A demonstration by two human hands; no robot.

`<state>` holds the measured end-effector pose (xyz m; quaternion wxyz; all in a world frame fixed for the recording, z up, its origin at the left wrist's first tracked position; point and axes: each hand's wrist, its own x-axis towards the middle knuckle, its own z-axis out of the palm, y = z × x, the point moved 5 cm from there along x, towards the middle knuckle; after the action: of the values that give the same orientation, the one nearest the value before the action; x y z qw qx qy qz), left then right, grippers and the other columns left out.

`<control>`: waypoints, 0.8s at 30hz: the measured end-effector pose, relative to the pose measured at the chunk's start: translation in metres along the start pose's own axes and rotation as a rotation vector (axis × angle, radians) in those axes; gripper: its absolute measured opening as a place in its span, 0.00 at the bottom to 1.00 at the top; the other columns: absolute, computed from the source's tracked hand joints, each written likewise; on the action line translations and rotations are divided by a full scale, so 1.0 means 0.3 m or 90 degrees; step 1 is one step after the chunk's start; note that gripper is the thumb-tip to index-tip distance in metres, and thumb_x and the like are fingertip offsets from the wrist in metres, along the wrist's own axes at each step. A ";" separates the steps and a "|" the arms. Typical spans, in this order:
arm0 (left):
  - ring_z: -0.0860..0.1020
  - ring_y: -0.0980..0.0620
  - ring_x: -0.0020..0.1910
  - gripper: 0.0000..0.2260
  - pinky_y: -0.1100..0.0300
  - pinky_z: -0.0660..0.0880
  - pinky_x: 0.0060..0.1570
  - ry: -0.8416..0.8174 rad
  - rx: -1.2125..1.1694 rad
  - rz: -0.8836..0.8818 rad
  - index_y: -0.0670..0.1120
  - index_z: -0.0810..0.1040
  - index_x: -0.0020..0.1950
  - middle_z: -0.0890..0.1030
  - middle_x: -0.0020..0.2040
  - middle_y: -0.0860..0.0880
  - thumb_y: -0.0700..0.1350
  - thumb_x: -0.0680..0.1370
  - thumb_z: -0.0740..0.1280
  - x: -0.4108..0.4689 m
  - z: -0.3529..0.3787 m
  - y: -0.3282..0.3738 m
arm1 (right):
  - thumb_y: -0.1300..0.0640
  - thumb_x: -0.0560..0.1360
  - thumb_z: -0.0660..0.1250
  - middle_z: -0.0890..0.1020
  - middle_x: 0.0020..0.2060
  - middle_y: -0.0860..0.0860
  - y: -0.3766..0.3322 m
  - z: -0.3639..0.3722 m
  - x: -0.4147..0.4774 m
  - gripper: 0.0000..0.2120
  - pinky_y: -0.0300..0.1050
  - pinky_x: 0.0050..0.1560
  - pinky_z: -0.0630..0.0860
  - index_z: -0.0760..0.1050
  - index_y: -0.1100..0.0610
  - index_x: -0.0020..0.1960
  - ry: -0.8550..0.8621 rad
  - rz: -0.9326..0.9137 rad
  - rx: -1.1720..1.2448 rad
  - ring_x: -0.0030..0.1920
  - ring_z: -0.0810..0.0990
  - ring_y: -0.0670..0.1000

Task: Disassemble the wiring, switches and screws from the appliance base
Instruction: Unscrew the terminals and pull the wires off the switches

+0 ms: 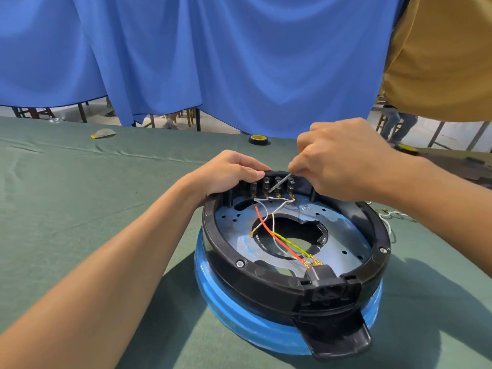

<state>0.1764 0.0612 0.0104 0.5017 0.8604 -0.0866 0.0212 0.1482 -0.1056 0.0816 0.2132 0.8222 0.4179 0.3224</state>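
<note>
Base (266, 286): a round black and blue appliance base is lying upside down on the green tablecloth (80, 182), directly beneath both hands.
Left hand (229, 171): it is curling over the far rim, fingers closed on the edge, bracing the base.
Right hand (340, 161): it is closing around a thin metal tool (279, 183), whose tip is reaching down into the row of switches (271, 186) between the two hands.
Wires (279, 235): red, white and yellow-green leads are running from the switches, nearer the person than either hand, to a black socket (326, 284) at the near rim.
Handling: the base is probably stiff and steady enough to hold by its rim. The wires look soft, their brass clips small and likely fragile; gripping at the clip, not the lead, seems safer.
</note>
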 end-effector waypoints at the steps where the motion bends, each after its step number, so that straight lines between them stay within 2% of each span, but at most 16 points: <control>1: 0.83 0.55 0.48 0.09 0.63 0.75 0.50 0.000 0.004 0.001 0.56 0.84 0.49 0.86 0.45 0.53 0.43 0.79 0.67 -0.001 0.001 0.000 | 0.55 0.76 0.62 0.74 0.37 0.47 -0.008 0.003 -0.001 0.07 0.40 0.29 0.54 0.79 0.49 0.43 -0.003 0.002 0.004 0.43 0.74 0.53; 6: 0.83 0.51 0.50 0.08 0.58 0.76 0.56 0.002 0.004 0.000 0.55 0.84 0.50 0.86 0.47 0.50 0.43 0.79 0.67 -0.004 0.002 0.001 | 0.58 0.74 0.62 0.76 0.39 0.48 -0.047 0.005 -0.016 0.08 0.41 0.29 0.50 0.79 0.50 0.44 -0.026 0.016 0.007 0.39 0.66 0.52; 9: 0.82 0.51 0.52 0.09 0.54 0.76 0.59 0.000 0.011 0.007 0.55 0.84 0.51 0.86 0.48 0.50 0.43 0.79 0.67 -0.004 0.003 0.003 | 0.61 0.69 0.67 0.75 0.33 0.51 -0.077 -0.012 -0.038 0.05 0.39 0.29 0.50 0.78 0.53 0.37 -0.015 0.002 -0.034 0.33 0.65 0.54; 11: 0.82 0.50 0.53 0.09 0.52 0.75 0.61 0.001 0.013 0.013 0.55 0.84 0.50 0.85 0.49 0.50 0.43 0.79 0.67 -0.005 0.004 0.004 | 0.64 0.65 0.70 0.71 0.28 0.53 -0.097 -0.032 -0.043 0.09 0.37 0.29 0.48 0.73 0.55 0.29 -0.016 0.019 -0.012 0.28 0.65 0.54; 12: 0.82 0.50 0.54 0.09 0.51 0.74 0.62 0.003 0.012 0.015 0.56 0.84 0.50 0.85 0.50 0.50 0.43 0.79 0.67 -0.006 0.004 0.004 | 0.63 0.66 0.69 0.68 0.27 0.52 -0.106 -0.037 -0.038 0.13 0.37 0.29 0.47 0.68 0.55 0.28 -0.022 0.025 -0.017 0.27 0.65 0.54; 14: 0.81 0.50 0.54 0.10 0.51 0.74 0.63 0.007 0.014 0.018 0.57 0.84 0.48 0.85 0.50 0.50 0.43 0.79 0.67 -0.005 0.003 0.005 | 0.61 0.71 0.63 0.62 0.28 0.50 -0.107 -0.022 -0.023 0.16 0.40 0.28 0.49 0.58 0.54 0.30 -0.030 0.021 -0.045 0.30 0.65 0.55; 15: 0.81 0.51 0.54 0.10 0.52 0.74 0.63 0.009 0.017 0.019 0.58 0.84 0.47 0.86 0.49 0.52 0.43 0.78 0.67 -0.003 0.003 0.005 | 0.60 0.72 0.61 0.62 0.29 0.49 -0.087 -0.009 -0.010 0.15 0.41 0.28 0.50 0.57 0.54 0.32 -0.036 0.026 -0.043 0.31 0.66 0.56; 19: 0.82 0.54 0.51 0.10 0.55 0.74 0.61 0.005 0.010 0.013 0.58 0.84 0.46 0.85 0.45 0.55 0.43 0.78 0.68 -0.001 0.002 0.004 | 0.58 0.72 0.62 0.73 0.35 0.49 0.004 0.027 0.054 0.11 0.41 0.29 0.57 0.65 0.55 0.31 -0.070 0.005 0.004 0.36 0.74 0.59; 22: 0.82 0.55 0.47 0.10 0.59 0.74 0.56 0.001 0.004 0.007 0.58 0.84 0.46 0.85 0.43 0.55 0.43 0.78 0.67 -0.006 0.002 0.007 | 0.54 0.74 0.64 0.79 0.43 0.46 0.041 0.060 0.107 0.06 0.45 0.36 0.71 0.80 0.47 0.43 -0.170 -0.016 0.097 0.49 0.78 0.56; 24: 0.82 0.56 0.47 0.10 0.59 0.74 0.56 0.001 0.009 0.007 0.58 0.84 0.47 0.85 0.43 0.55 0.43 0.78 0.67 -0.007 0.002 0.009 | 0.51 0.77 0.66 0.77 0.44 0.41 0.059 0.080 0.134 0.08 0.46 0.43 0.73 0.82 0.42 0.50 -0.236 -0.023 0.198 0.55 0.76 0.52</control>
<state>0.1739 0.0596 0.0121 0.4955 0.8635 -0.0906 0.0253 0.1926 -0.0843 0.0897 0.1625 0.8828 0.4307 0.0939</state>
